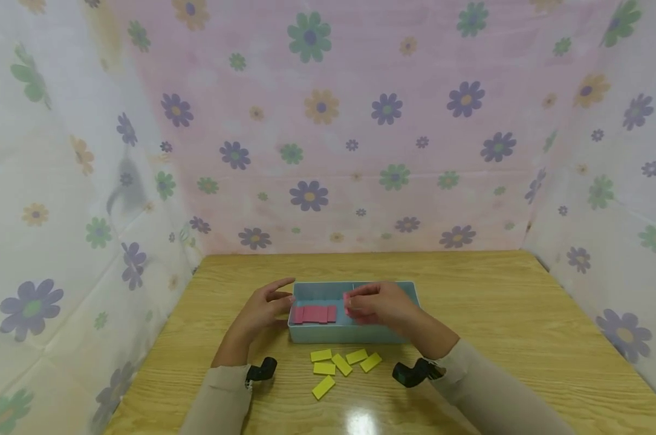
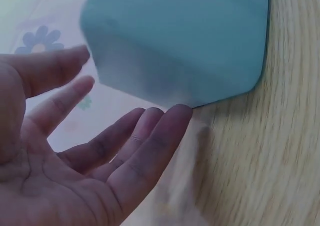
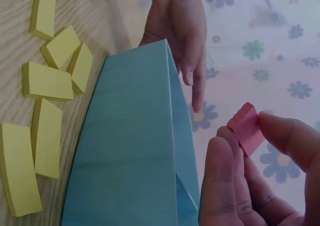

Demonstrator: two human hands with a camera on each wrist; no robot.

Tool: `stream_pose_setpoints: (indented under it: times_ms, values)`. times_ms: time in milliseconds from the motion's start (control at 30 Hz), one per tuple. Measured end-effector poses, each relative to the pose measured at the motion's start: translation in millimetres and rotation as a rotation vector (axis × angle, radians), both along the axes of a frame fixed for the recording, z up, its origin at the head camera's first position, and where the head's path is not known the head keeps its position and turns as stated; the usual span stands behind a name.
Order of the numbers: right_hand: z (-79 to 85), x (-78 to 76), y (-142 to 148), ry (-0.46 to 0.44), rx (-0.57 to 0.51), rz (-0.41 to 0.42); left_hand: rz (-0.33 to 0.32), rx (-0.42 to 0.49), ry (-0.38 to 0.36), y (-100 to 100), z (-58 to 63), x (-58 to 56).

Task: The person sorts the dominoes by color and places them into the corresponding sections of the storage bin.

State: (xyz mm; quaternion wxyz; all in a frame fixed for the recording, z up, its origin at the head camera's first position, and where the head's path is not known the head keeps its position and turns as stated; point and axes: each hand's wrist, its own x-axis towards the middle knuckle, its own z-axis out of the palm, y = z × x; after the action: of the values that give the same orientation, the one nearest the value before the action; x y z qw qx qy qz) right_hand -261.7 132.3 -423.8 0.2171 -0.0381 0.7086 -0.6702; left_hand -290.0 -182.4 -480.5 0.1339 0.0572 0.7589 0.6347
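Observation:
A light blue box (image 1: 338,335) with a divider stands on the table. Inside its left compartment, along the front wall, lies a row of flat pink blocks (image 1: 315,314). My right hand (image 1: 386,307) is over the box and pinches one small pink block (image 3: 248,130) between thumb and fingers; one edge of it looks ridged. My left hand (image 1: 261,313) is at the box's left end, its fingers spread and loosely bent, fingertips right at the end wall in the left wrist view.
Several yellow blocks (image 1: 324,368) lie scattered on the wooden table (image 1: 469,284) in front of the box. Flower-patterned cloth (image 1: 355,121) hangs behind the table and on both sides. Each wrist carries a black camera mount (image 1: 412,373).

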Motion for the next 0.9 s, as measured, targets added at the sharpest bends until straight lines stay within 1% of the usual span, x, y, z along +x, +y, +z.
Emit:
stream_pose_setpoints:
  times_ms: [100, 300, 500, 633, 900]
  values:
    - [2.6, -3.9, -2.2, -0.027, -0.005, -0.020, 0.017, 0.001, -0.002, 2.1, -1.7, -1.6]
    - [4.4, -10.9, -4.0, -0.058, 0.049, -0.057, 0.041, 0.020, -0.030, 2.9, -1.9, -1.4]
    - [0.7, -17.4, -3.3, -0.071, 0.066, -0.067, 0.033, 0.010, -0.049, 1.8, -3.2, -3.6]
    - [-2.8, -21.7, -3.0, -0.094, 0.068, -0.084, 0.041, 0.002, -0.053, 1.3, -4.6, -5.1]
    - [-8.1, -26.9, -7.4, -0.110, 0.077, -0.097, 0.036, 0.011, -0.067, -1.4, -5.4, -6.8]
